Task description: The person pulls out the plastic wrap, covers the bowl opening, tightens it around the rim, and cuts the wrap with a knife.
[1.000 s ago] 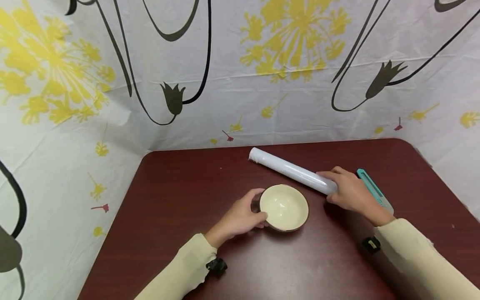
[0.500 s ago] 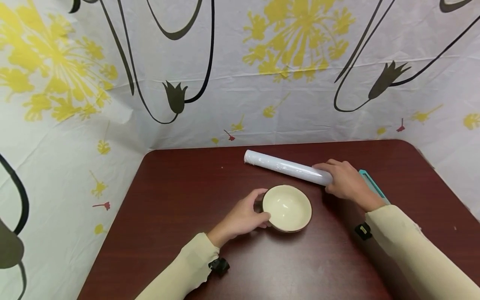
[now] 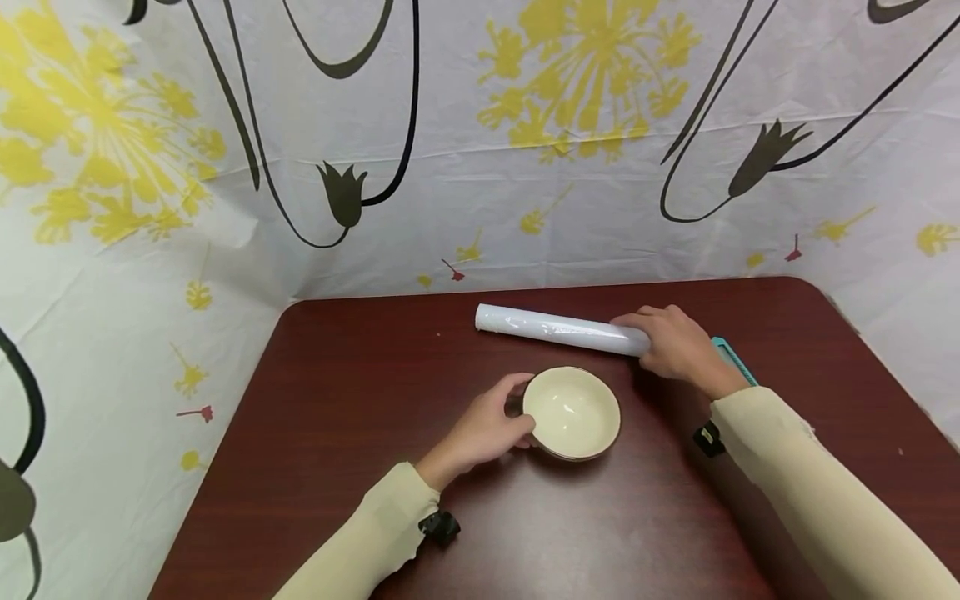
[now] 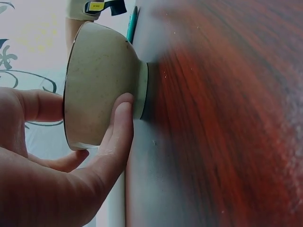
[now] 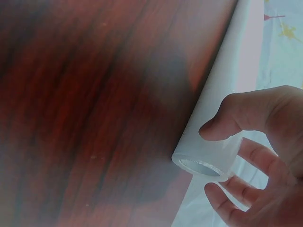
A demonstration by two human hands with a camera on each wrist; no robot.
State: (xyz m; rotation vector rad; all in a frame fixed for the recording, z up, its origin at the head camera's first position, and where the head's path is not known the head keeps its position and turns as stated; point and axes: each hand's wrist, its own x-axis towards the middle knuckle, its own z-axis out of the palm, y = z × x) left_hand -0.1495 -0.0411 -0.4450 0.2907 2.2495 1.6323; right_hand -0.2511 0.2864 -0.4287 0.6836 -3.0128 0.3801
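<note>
A cream bowl [image 3: 572, 414] with a thin dark rim stands upright near the middle of the table. My left hand [image 3: 483, 429] grips its left side; in the left wrist view, a finger touches the rim and another digit lies along the outer wall [image 4: 97, 75]. Behind the bowl lies a long white roll of plastic film [image 3: 555, 327], nearly parallel to the table's back edge. My right hand [image 3: 678, 346] holds its right end, the thumb on top. In the right wrist view the roll's hollow end [image 5: 201, 168] faces the camera.
A slim teal tool [image 3: 735, 360], which looks like a box cutter, lies right of the roll, partly hidden by my right arm. The dark red wooden table [image 3: 337, 400] meets a patterned cloth backdrop [image 3: 450, 192] at its back and left sides.
My right hand has moved left and slightly back with the roll, which now lies closer to parallel with the back edge. The left hand and the bowl have hardly moved.
</note>
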